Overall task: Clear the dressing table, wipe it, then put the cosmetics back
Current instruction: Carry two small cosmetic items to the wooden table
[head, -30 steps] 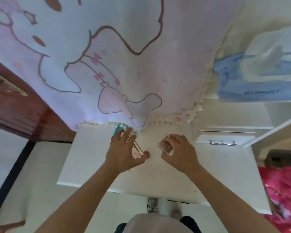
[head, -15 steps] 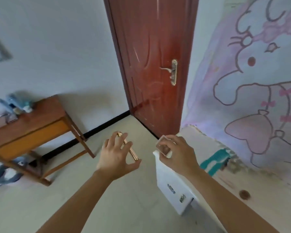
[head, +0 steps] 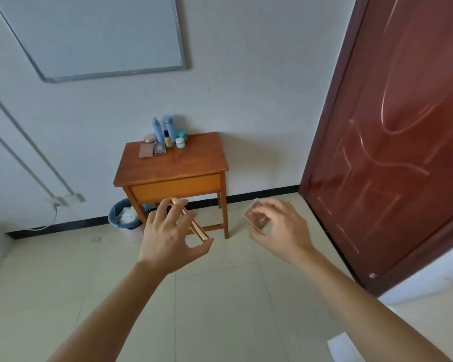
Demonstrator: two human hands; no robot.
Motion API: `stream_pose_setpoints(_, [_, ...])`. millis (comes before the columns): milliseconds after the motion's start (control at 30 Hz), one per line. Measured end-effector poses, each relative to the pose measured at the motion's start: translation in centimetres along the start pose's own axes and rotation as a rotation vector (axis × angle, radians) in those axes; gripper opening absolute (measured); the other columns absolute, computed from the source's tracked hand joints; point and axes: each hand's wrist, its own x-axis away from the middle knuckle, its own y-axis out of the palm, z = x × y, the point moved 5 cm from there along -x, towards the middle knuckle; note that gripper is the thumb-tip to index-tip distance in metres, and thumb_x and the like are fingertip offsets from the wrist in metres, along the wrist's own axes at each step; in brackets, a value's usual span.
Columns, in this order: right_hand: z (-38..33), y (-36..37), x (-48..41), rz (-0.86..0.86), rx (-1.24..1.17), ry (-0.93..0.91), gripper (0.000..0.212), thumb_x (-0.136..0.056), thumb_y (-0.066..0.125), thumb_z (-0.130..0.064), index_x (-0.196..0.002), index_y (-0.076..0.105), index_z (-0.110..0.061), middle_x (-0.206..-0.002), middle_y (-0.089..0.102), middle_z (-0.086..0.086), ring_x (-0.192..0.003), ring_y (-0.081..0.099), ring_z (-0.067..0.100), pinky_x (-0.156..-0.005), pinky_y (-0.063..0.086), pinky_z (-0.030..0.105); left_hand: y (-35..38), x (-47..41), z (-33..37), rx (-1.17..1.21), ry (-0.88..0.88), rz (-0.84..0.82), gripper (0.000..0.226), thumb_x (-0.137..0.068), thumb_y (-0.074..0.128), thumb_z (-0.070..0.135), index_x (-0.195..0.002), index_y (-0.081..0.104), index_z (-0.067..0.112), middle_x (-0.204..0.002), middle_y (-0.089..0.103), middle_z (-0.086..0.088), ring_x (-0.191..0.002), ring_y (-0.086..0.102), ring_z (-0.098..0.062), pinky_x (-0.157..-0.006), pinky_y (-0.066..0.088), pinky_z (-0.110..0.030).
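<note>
Gold-coloured tube (head: pixel 192 224) is pinched in the left hand (head: pixel 168 239). The thumb is under its lower end and the fingertips are spread along the upper part, so it's held slanted rather than wrapped tight. A small flat rose-gold case (head: pixel 256 218), probably a compact or palette, is gripped by its edges in the right hand (head: pixel 280 228), with the fingers curled over the top. Both are carried in the air above the tiled floor, well short of the wooden desk (head: pixel 194 165) against the wall.

Handling-wise, both look light and rigid tbh. The tube's shiny shell is likely slick, and it'll roll if laid on its side. It's best held around the middle and stood on end or parked against something. The case is probably the fragile one (hinged lid, maybe pressed powder inside, can't be told from here). It should be held by two opposite edges, kept flat and set down gently.

On the desk, other cosmetics are bunched at the back-left corner: two blue bottles (head: pixel 157 130), a small tan bottle (head: pixel 168 139), two little jars (head: pixel 180 142), a round compact (head: pixel 150 138) and two flat palettes (head: pixel 146 151). The clearing stage looks to be underway, so these two could be set just beside that cluster. A bin (head: pixel 123 214) sits by the desk's front-left leg, and a red-brown door (head: pixel 403 126) is off to the right.
</note>
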Motion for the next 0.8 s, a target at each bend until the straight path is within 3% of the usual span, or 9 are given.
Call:
stream_pose_setpoints(233, [0.9,9.4,-9.6,-0.089,-0.036,0.000,0.039,-0.069,0.078,-0.041,-0.106,0.070,-0.031,-0.122,0.059,-0.016,-0.111,0.053,0.008,-0.075,0.044,0.020,5.7,-6.0,-8.0,0.020,-0.046,0.024,0.063,-0.071,0.064,0.070,-0.103,0.069,0.016,-0.125,0.058,-0.006,-0.125,0.046,-0.035,-0.086,0.048,-0.053])
stream_pose_setpoints(500, [5.2,17.6,-27.3,-0.078,-0.088,0.059,0.036,-0.071,0.077,-0.043,-0.105,0.070,-0.033,-0.122,0.059,-0.017,-0.110,0.053,0.008,-0.078,0.045,0.022,12.7,-21.8,-16.0,-0.032,-0.012,-0.037,0.064,-0.073,0.059,0.073,-0.105,0.068,0.019,-0.128,0.058,-0.006,-0.126,0.046,-0.033,-0.085,0.049,-0.048])
stream_pose_setpoints(667, [5.0,21.8,-38.0,-0.083,-0.112,0.006,0.038,-0.069,0.078,-0.041,-0.105,0.070,-0.030,-0.121,0.061,-0.014,-0.106,0.056,0.010,-0.074,0.054,0.026,14.2,-29.6,-21.8,-0.071,-0.031,-0.059,0.066,-0.073,0.059,0.075,-0.108,0.067,0.020,-0.130,0.057,-0.007,-0.127,0.047,-0.034,-0.088,0.049,-0.050])
stream_pose_setpoints(800, [3.8,25.9,-43.4,-0.134,-0.109,-0.063,0.039,-0.070,0.077,-0.042,-0.106,0.070,-0.029,-0.121,0.061,-0.013,-0.106,0.055,0.009,-0.073,0.051,0.023,16.7,-32.2,-26.9,-0.066,-0.072,-0.101,0.065,-0.073,0.059,0.074,-0.110,0.066,0.022,-0.131,0.056,-0.007,-0.129,0.045,-0.035,-0.089,0.050,-0.052])
